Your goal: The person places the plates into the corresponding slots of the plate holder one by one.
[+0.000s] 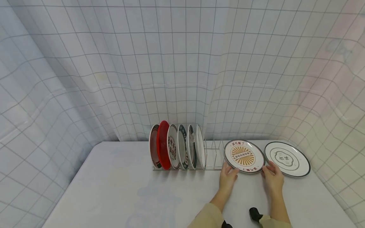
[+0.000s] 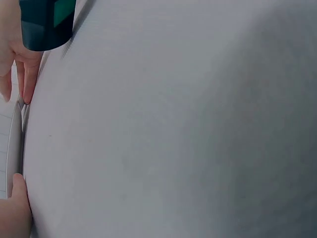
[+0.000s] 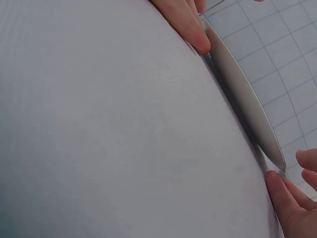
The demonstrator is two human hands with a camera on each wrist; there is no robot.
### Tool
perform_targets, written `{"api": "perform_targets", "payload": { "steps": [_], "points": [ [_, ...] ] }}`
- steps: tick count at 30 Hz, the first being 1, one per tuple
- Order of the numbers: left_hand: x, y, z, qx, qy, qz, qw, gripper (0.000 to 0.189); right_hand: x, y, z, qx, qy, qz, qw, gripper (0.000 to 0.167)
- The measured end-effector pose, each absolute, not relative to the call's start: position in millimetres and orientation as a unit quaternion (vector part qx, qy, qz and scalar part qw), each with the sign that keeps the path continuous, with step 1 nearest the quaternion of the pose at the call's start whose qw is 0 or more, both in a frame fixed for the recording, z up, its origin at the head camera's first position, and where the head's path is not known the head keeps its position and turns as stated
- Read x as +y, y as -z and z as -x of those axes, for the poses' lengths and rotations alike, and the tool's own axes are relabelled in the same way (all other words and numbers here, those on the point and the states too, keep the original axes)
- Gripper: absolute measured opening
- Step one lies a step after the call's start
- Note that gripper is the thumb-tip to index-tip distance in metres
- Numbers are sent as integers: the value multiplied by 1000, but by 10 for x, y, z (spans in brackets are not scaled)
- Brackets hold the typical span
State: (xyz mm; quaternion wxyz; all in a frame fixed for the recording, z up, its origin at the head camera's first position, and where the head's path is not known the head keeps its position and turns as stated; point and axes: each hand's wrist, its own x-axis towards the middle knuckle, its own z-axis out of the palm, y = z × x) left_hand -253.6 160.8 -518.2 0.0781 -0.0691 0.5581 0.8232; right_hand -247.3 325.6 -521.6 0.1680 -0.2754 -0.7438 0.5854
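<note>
A round white plate [image 1: 244, 156] with red characters and an orange ray pattern lies face up on the table, right of the rack. My left hand [image 1: 227, 178] is at its near-left rim, thumb and fingers apart, the thumb touching low at the edge. My right hand [image 1: 273, 177] is at its right rim. In the right wrist view the right hand's fingers [image 3: 280, 196] stay spread around the end of the plate [image 3: 242, 94]. Beside that hand lies an oval white plate [image 1: 286, 159] with a dark rim and a black emblem.
A wire dish rack [image 1: 214, 158] stands at the table's back, with several upright plates in its left part, among them a red plate [image 1: 163, 145]. Gridded white curtains [image 1: 182, 63] enclose the white table [image 1: 128, 190] behind and at both sides.
</note>
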Motion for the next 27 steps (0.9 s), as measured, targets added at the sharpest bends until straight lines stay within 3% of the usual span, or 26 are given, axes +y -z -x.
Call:
{"api": "perform_targets", "payload": {
  "steps": [14,27],
  "points": [
    [1653,5211,2626,533,-832,96,117,75,3244,5203,2538,-729,-620,260,126,62],
    [1641,5195,2544,521,-844,87,93,71,3212,5265,2607,-714,-627,286,127,56]
  ]
}}
